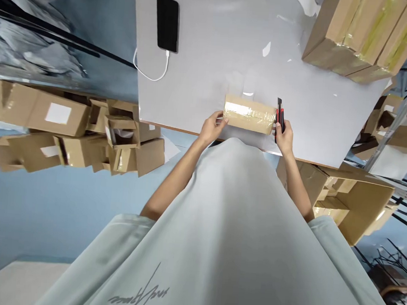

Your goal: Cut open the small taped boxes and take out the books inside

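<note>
A small cardboard box (250, 115) sealed with clear tape lies on the white table (209, 64) near its front edge. My left hand (212, 126) grips the box's left end, fingers curled round it. My right hand (284, 135) is closed on a red and black utility knife (280, 117), held upright at the box's right end, touching or very close to it.
A black phone (167, 23) with a white cable (149, 72) lies at the table's far left. Large taped cartons (363, 33) stand at the far right. Piles of small cardboard boxes (72, 134) sit on the floor left, an open carton (356, 200) right.
</note>
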Motion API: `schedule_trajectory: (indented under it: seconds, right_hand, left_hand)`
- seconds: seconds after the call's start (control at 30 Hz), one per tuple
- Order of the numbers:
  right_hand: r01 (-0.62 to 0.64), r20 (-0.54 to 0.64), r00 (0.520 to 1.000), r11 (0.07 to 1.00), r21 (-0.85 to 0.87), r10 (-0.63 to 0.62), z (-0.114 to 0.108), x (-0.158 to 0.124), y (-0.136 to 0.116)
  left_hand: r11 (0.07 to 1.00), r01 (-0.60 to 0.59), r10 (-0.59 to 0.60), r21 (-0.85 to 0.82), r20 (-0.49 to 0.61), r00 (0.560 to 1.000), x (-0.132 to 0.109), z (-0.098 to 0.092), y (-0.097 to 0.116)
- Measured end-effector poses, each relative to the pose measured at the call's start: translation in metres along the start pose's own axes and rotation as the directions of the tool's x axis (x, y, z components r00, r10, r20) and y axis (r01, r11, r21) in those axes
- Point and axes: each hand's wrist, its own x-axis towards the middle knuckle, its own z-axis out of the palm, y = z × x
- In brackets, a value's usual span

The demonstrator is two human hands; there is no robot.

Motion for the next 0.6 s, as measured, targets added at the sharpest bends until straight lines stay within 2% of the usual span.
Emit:
schedule_trajectory:
  seconds: [0.13,0.27,0.33,0.43,0.6]
  right_hand:
    - [0.04,-0.082,0.995,0.975,-0.219,-0.059,-0.033,-0.001,-0.026]
    - [0.188,0.063,0.982,0.877,-0.442,-0.178,-0.049,-0.005,-0.074]
    - [0.27,0.183,0.962,0.812,-0.517,-0.203,-0.049,-0.007,-0.099]
    - [0.364,0.343,0.922,0.708,-0.605,-0.18,-0.041,-0.008,-0.133]
    - [0.419,0.454,0.887,0.555,-0.719,-0.082,-0.02,-0.006,-0.178]
  left_hand:
    - [0.996,-0.073,0.072,0.041,0.017,0.997,0.013,-0.006,-0.004]
    - [0.971,-0.232,0.229,0.054,0.049,0.972,0.028,-0.018,0.003]
    - [0.96,-0.279,0.276,0.03,0.083,0.958,0.034,-0.022,0.007]
    - [0.958,-0.286,0.286,-0.016,0.137,0.948,0.04,-0.023,0.007]
    - [0.95,-0.29,0.308,-0.121,0.191,0.932,0.037,-0.022,-0.003]
